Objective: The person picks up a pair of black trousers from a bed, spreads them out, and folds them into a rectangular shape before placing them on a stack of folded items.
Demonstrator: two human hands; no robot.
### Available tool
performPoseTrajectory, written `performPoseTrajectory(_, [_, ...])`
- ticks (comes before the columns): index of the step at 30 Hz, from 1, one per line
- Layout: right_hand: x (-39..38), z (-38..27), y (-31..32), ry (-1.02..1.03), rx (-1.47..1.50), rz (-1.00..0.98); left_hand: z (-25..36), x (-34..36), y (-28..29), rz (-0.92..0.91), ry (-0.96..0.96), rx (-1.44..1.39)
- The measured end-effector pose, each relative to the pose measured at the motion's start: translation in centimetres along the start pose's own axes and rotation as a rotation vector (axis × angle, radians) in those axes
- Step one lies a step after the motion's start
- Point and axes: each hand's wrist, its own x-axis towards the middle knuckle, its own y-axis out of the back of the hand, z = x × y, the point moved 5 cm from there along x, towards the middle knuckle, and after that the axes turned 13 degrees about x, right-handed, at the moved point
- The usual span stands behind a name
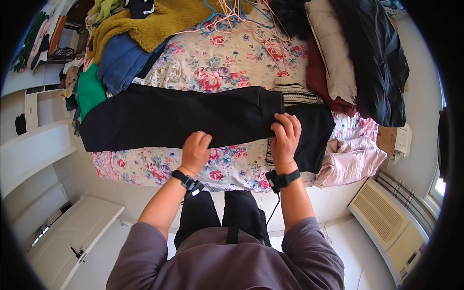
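Observation:
A long folded black garment (159,116) lies across the floral bedspread (121,164). My left hand (195,150) grips its lower edge near the middle with curled fingers. My right hand (285,135) holds it at the banded right end, fingers bent over the fabric. To the right, a second piece of black cloth (314,130) lies beside a black-and-cream striped knit (295,92). Both wrists wear dark straps with small devices.
Mustard fleece (140,29), blue (116,58) and green clothes (87,87) pile at upper left; hangers (227,17) at top. Puffer jackets (333,58) lie right, above pink cloth (348,164). Shelves (34,145) stand left, a white-beige appliance (382,222) lower right.

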Motion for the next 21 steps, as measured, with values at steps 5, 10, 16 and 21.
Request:
performPoseTrajectory(5, [-4.8, 5.9, -4.0, -0.163, -0.04, -0.344, -0.8, -1.8, -8.9, -0.313, 0.033, 0.072])
performPoseTrajectory(10, [-4.5, 5.8, -5.4, -0.26, -0.096, -0.215, -0.1, -1.1, -9.5, -0.437, 0.046, 0.067])
performPoseTrajectory(16, [-2.5, 6.7, -9.7, -0.322, -0.033, -0.299, -0.5, 3.1, -7.2, -0.294, 0.182, -0.067])
performPoseTrajectory(21, [-1.4, 8.7, -12.8, -0.235, -0.034, -0.441, -6.2, 6.7, -8.6, -0.292, 0.436, 0.091])
